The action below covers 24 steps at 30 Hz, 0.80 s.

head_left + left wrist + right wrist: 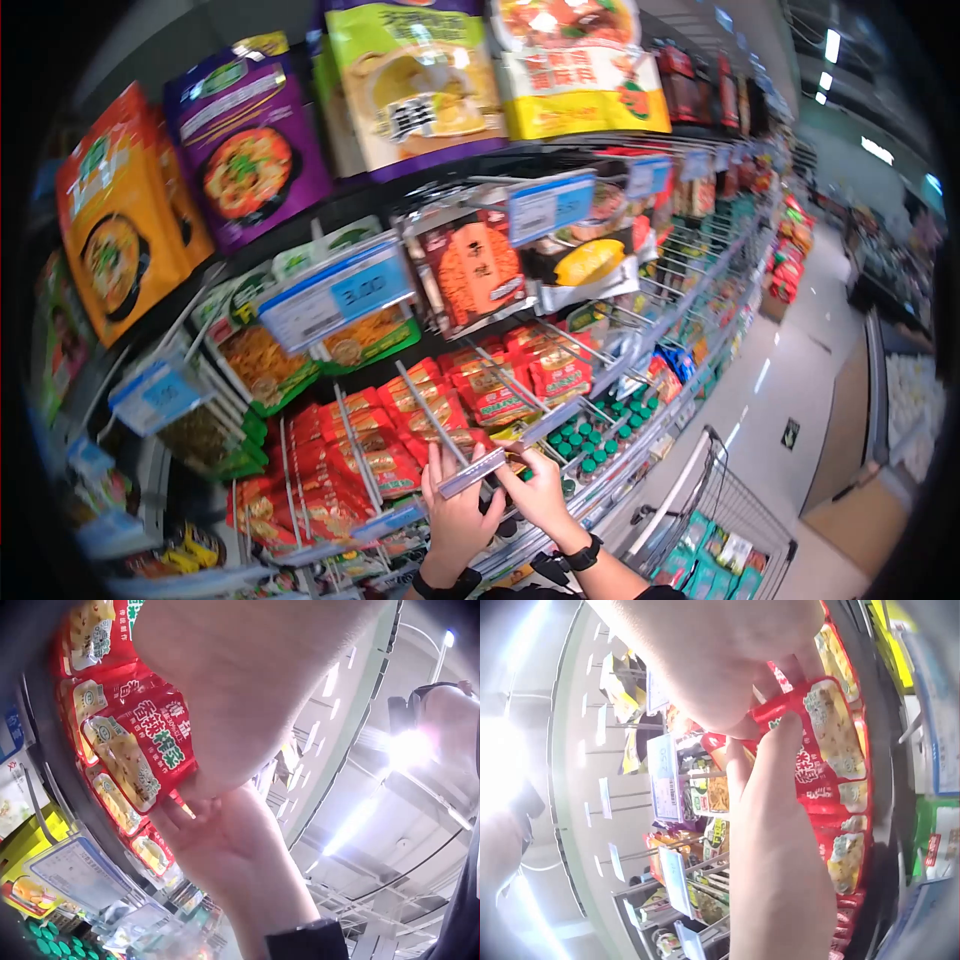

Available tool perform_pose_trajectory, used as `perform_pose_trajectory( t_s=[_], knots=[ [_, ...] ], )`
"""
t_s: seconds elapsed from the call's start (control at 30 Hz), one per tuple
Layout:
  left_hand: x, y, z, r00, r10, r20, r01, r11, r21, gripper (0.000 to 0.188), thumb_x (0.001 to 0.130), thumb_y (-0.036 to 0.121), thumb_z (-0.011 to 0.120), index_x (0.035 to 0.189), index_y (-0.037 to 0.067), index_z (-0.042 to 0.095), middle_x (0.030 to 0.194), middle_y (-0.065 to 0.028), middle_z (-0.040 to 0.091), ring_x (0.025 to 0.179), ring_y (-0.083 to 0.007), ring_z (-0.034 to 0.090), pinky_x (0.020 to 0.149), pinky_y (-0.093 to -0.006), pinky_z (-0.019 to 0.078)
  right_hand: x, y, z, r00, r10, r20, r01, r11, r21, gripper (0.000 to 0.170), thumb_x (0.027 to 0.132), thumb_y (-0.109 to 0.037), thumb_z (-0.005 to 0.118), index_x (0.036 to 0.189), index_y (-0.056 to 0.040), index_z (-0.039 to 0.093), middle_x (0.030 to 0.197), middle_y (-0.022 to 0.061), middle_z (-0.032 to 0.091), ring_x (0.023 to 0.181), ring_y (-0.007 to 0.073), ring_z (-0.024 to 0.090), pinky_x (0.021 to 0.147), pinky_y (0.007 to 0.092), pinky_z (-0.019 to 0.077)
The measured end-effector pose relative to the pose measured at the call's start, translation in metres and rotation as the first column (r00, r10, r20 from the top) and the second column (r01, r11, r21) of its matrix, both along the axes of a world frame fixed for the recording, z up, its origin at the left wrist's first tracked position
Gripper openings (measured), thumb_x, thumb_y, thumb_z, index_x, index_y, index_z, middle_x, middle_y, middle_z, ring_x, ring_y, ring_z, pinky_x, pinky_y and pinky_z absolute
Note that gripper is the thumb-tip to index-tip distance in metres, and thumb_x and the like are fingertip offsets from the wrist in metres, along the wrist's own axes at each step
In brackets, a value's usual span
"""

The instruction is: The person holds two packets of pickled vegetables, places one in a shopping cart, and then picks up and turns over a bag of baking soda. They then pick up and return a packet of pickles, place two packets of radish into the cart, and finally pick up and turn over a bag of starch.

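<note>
Both hands are at a red snack packet (139,754) with a yellowish food picture, at the front of similar hanging packets. My left hand (455,525) lies along it with straight fingers, one digit flat over its red face in the right wrist view. My right hand (540,495) has its fingers bent at the packet's edge, and the left wrist view shows them gripping there. In the head view a shiny price-tag holder (470,473) stands in front of the fingers and hides part of the packet. Each wrist has a dark band.
Metal hooks with price tags (350,290) jut from the rack around the hands. Larger pouches (250,150) stand on the shelf above. Green-capped bottles (590,440) sit lower right. A shopping cart (715,530) holding green packages stands in the aisle (760,390).
</note>
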State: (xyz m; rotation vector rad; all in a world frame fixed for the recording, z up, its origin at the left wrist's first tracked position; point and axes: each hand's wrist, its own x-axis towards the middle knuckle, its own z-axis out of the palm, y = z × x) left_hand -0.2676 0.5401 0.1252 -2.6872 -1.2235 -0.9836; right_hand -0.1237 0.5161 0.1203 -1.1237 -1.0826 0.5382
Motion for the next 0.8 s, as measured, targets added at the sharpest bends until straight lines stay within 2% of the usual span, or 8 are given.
perform_pose_trajectory(
  t_s=[0.13, 0.2, 0.27, 0.47, 0.6, 0.63, 0.67, 0.8],
  knots=[
    [0.000, 0.007, -0.001, 0.994, -0.069, 0.085, 0.073, 0.997, -0.040, 0.080, 0.087, 0.035, 0.073, 0.154, 0.005, 0.042, 0.160, -0.0345, 0.026, 0.153, -0.0498, 0.013, 0.118, -0.0629, 0.0184, 0.023, -0.028, -0.030, 0.955, -0.231, 0.187, 0.220, 0.972, 0.078, 0.028, 0.092, -0.009, 0.072, 0.118, -0.0003, 0.071, 0.115, 0.0136, 0.073, 0.102, 0.0198, 0.071, 0.086, 0.0300, 0.0553],
    [0.000, 0.004, 0.004, 0.997, -0.064, 0.049, 0.067, 0.996, -0.060, 0.085, 0.087, 0.025, 0.076, 0.157, 0.003, 0.034, 0.162, -0.0276, 0.027, 0.154, -0.0501, 0.008, 0.122, -0.0583, 0.0126, 0.026, -0.052, -0.029, 0.958, -0.272, 0.087, 0.272, 0.962, 0.010, 0.025, 0.091, -0.008, 0.073, 0.115, -0.0013, 0.072, 0.109, 0.0110, 0.073, 0.099, 0.0189, 0.070, 0.081, 0.0299, 0.0549],
    [0.000, 0.011, -0.002, 0.985, -0.098, 0.145, 0.107, 0.993, -0.057, 0.086, 0.088, 0.033, 0.073, 0.158, 0.004, 0.033, 0.164, -0.0331, 0.015, 0.154, -0.0488, 0.009, 0.118, -0.0636, 0.0166, 0.031, -0.073, -0.039, 0.927, -0.352, 0.131, 0.361, 0.931, -0.057, 0.024, 0.091, -0.009, 0.073, 0.115, -0.0025, 0.072, 0.104, 0.0097, 0.074, 0.095, 0.0180, 0.071, 0.078, 0.0299, 0.0543],
    [0.010, 0.014, -0.010, 0.964, -0.040, 0.262, 0.080, 0.986, -0.146, 0.091, 0.091, 0.030, 0.073, 0.161, 0.001, 0.022, 0.165, -0.0337, 0.009, 0.155, -0.0485, 0.005, 0.122, -0.0580, 0.0136, 0.036, -0.152, -0.077, 0.817, -0.564, 0.119, 0.575, 0.808, -0.125, 0.020, 0.091, -0.011, 0.072, 0.109, -0.0010, 0.073, 0.095, 0.0121, 0.075, 0.085, 0.0181, 0.072, 0.073, 0.0298, 0.0556],
    [0.008, -0.010, -0.024, 0.964, -0.103, 0.244, 0.197, 0.895, -0.400, 0.089, 0.089, 0.031, 0.075, 0.157, -0.002, 0.028, 0.158, -0.0346, 0.025, 0.147, -0.0504, 0.022, 0.118, -0.0561, 0.0202, 0.036, -0.214, -0.120, 0.701, -0.712, 0.038, 0.696, 0.671, -0.256, 0.019, 0.093, -0.012, 0.071, 0.108, -0.0002, 0.073, 0.090, 0.0090, 0.076, 0.081, 0.0136, 0.072, 0.071, 0.0281, 0.0559],
    [0.010, -0.021, -0.024, 0.953, -0.158, 0.259, 0.236, 0.923, -0.304, 0.088, 0.085, 0.030, 0.077, 0.154, -0.003, 0.033, 0.154, -0.0327, 0.031, 0.141, -0.0500, 0.029, 0.115, -0.0571, 0.0222, 0.032, -0.231, -0.119, 0.679, -0.734, 0.020, 0.706, 0.645, -0.294, 0.018, 0.093, -0.012, 0.071, 0.108, -0.0003, 0.073, 0.088, 0.0084, 0.076, 0.081, 0.0120, 0.072, 0.070, 0.0276, 0.0556],
    [0.010, -0.027, -0.021, 0.920, -0.274, 0.279, 0.349, 0.898, -0.270, 0.085, 0.086, 0.022, 0.076, 0.156, 0.001, 0.032, 0.163, -0.0280, 0.021, 0.153, -0.0456, 0.011, 0.122, -0.0572, 0.0108, 0.029, -0.245, -0.123, 0.634, -0.772, 0.047, 0.743, 0.592, -0.312, 0.018, 0.093, -0.012, 0.071, 0.108, 0.0001, 0.073, 0.086, 0.0081, 0.075, 0.080, 0.0116, 0.071, 0.071, 0.0274, 0.0553],
    [0.009, -0.058, -0.026, 0.853, -0.464, 0.239, 0.519, 0.802, -0.297, 0.073, 0.083, 0.016, 0.076, 0.147, 0.002, 0.044, 0.165, -0.0236, 0.021, 0.154, -0.0436, 0.011, 0.122, -0.0572, 0.0118, 0.009, -0.289, -0.125, 0.499, -0.863, 0.081, 0.832, 0.450, -0.325, 0.019, 0.094, -0.011, 0.070, 0.108, 0.0012, 0.072, 0.087, 0.0067, 0.074, 0.078, 0.0103, 0.068, 0.072, 0.0268, 0.0540]
  ],
)
